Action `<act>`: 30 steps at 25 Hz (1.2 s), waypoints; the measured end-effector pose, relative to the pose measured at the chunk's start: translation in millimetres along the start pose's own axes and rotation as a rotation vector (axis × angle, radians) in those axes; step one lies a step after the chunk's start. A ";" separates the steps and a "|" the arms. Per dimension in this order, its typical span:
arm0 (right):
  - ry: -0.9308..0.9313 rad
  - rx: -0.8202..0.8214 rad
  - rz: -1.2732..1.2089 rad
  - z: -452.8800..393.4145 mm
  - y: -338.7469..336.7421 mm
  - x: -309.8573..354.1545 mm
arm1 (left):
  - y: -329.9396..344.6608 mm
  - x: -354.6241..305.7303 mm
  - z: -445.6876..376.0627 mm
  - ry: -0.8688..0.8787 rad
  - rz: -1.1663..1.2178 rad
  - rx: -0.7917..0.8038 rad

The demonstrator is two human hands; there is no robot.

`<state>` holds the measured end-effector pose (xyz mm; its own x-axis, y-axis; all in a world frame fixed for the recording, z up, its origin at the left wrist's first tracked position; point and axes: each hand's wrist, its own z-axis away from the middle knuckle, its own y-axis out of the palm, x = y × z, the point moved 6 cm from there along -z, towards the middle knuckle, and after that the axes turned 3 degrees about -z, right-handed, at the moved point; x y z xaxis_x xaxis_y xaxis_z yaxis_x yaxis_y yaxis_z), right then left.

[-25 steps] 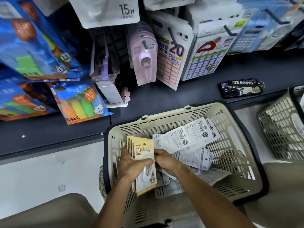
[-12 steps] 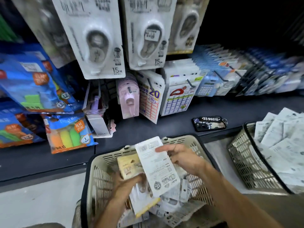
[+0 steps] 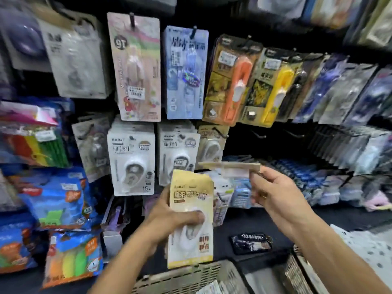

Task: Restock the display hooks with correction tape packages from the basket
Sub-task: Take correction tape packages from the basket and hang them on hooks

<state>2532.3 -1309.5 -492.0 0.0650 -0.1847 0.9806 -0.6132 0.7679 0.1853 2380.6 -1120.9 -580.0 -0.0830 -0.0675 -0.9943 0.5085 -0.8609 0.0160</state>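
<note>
Your left hand [image 3: 169, 217] is gripping a stack of yellow correction tape packages [image 3: 191, 219] upright, thumb curled across the front, above the near edge of the basket [image 3: 191, 276]. Your right hand [image 3: 275, 196] is pinching one more package [image 3: 229, 166] by its end, holding it flat and edge-on just below the yellowish packs hanging on the hooks [image 3: 220, 132] (pretty blurry there). A phone [image 3: 250, 242] is lying on the dark shelf [image 3: 254, 221].
</note>
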 end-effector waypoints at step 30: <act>-0.072 0.285 0.399 15.4 91.6 -17.2 | -17.7 -72.3 6.8 0.161 0.281 -0.020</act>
<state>2462.9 -1245.4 -492.8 -0.2666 0.0398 0.9630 -0.7710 0.5908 -0.2378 2371.8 -1104.2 -507.7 0.1984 -0.2190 -0.9554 0.5090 -0.8100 0.2913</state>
